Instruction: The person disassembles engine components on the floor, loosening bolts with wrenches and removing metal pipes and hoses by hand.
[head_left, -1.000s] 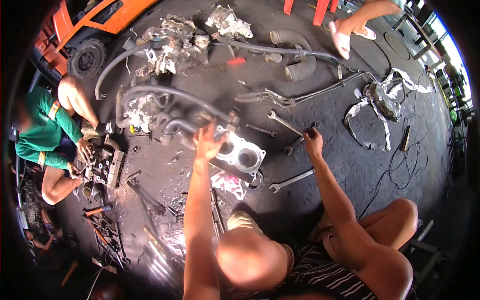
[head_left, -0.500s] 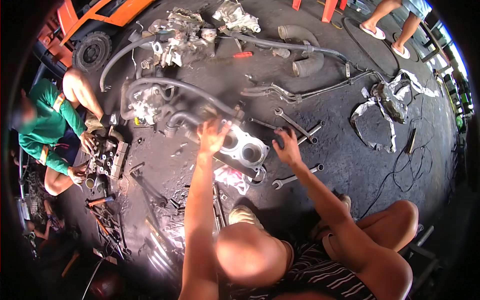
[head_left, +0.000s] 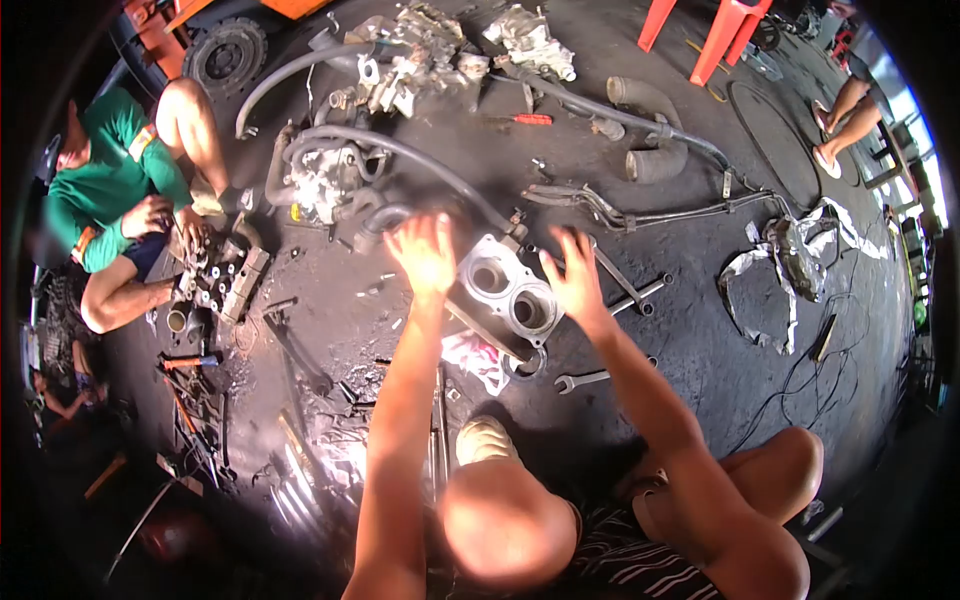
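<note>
A metal block with two round bores [head_left: 510,290] lies on the dark floor in front of me. My left hand [head_left: 425,255] is on its left side, fingers spread, with nothing in it. At the block's right upper side is my right hand [head_left: 573,272], its fingers apart and nothing held; whether it touches the block I cannot tell. Several wrenches lie to the right, one [head_left: 605,378] partly behind my right forearm and another [head_left: 650,295] beyond my hand. A white and pink cloth [head_left: 475,358] sits below the block.
A co-worker in a green top [head_left: 120,180] handles a metal part [head_left: 215,285] at the left. Hoses [head_left: 400,150] and engine parts [head_left: 420,60] lie beyond. Red stool legs [head_left: 725,45] stand at the top. Another person's legs [head_left: 850,125] show at the upper right.
My right hand has left the wrenches and moved left to the block, opening. My left hand stays near the block. The view has shifted, and the person at the upper right has moved farther away.
</note>
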